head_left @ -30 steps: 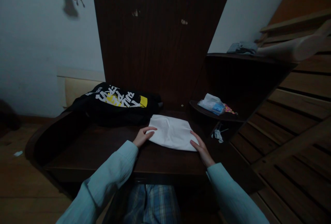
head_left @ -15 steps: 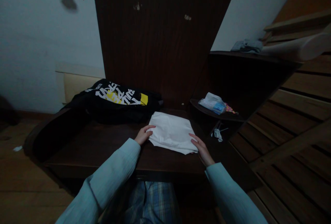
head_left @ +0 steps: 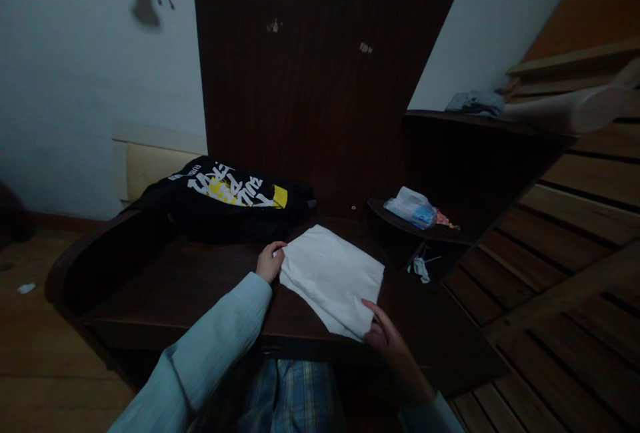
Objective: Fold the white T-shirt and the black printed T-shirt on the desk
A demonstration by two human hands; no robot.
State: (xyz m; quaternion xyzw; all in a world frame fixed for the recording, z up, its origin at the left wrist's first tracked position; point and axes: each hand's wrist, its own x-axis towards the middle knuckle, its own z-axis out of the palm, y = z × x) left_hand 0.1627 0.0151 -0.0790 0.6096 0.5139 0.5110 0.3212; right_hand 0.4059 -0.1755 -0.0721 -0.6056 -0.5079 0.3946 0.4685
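A folded white cloth (head_left: pixel 333 276) lies on the dark wooden desk (head_left: pixel 200 286), turned at an angle. My left hand (head_left: pixel 270 261) grips its far left corner, fingers curled on the edge. My right hand (head_left: pixel 385 336) pinches the near right corner at the desk's front edge. Both arms wear pale blue sleeves.
A black garment with white and yellow print (head_left: pixel 225 196) is heaped at the back left of the desk. A small side shelf holds a tissue pack (head_left: pixel 413 206). A dark upright panel (head_left: pixel 320 73) rises behind. Wooden slats (head_left: pixel 575 233) run along the right.
The white cloth has been rotated and drawn toward me. My right hand moved down to the desk's front edge with the corner; my left hand shifted slightly left.
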